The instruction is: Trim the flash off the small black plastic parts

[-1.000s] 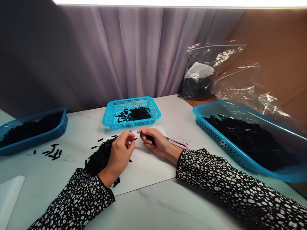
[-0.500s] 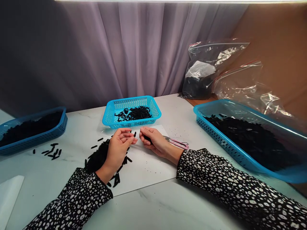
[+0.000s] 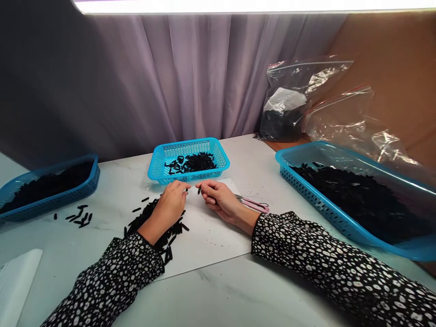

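Observation:
My right hand pinches a small black strip between thumb and forefinger, its other fingers curled in. Just to its left, my left hand is turned back-up with its fingers bent together. A speck of something dark shows at its fingertips, too small to make out. Beneath the left hand and wrist a heap of short black strips lies on a white sheet. Scissors with pink handles rest by my right wrist, partly hidden by it.
Behind my hands stands a small blue basket with black strips. Larger blue baskets of dark pieces stand at left and right. Several loose strips lie near the left one. Clear zip bags are at back right.
The strip that was at my left fingertips no longer shows there; one is now at my right fingertips. My left hand has rolled over, back upward. The view has tilted slightly.

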A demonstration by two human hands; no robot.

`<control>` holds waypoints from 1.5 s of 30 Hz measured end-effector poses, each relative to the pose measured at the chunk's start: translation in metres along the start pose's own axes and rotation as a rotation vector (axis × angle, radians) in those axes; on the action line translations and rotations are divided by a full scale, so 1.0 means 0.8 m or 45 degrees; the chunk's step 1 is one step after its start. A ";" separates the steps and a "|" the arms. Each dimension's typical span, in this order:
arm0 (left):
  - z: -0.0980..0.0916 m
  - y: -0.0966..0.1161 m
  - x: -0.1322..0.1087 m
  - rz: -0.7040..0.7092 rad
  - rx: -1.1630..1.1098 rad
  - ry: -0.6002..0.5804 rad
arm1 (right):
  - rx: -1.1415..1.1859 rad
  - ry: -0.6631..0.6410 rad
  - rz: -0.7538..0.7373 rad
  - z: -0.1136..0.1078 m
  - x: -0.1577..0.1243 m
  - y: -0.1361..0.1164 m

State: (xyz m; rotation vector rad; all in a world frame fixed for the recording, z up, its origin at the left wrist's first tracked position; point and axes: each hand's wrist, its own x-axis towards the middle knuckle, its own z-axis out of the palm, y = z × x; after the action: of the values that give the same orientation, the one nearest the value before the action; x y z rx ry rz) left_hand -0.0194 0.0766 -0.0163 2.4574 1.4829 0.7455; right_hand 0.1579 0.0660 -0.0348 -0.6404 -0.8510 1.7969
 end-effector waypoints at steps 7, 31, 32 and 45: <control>0.012 -0.004 -0.005 0.057 0.153 -0.110 | 0.063 -0.107 0.029 -0.001 -0.002 0.000; -0.019 0.029 -0.005 -0.479 -0.645 0.069 | 0.049 -0.078 0.022 0.000 -0.004 -0.003; -0.019 0.035 -0.007 -0.629 -0.903 0.036 | 0.046 -0.078 0.021 0.000 -0.004 -0.003; -0.002 0.068 -0.026 -0.640 -1.431 -0.145 | 0.013 -0.044 0.081 0.004 -0.007 -0.004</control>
State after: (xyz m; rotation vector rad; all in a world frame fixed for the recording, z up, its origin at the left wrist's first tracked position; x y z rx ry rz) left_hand 0.0144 0.0319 -0.0004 1.2143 1.0786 0.9343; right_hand 0.1593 0.0608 -0.0306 -0.6375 -0.8521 1.8729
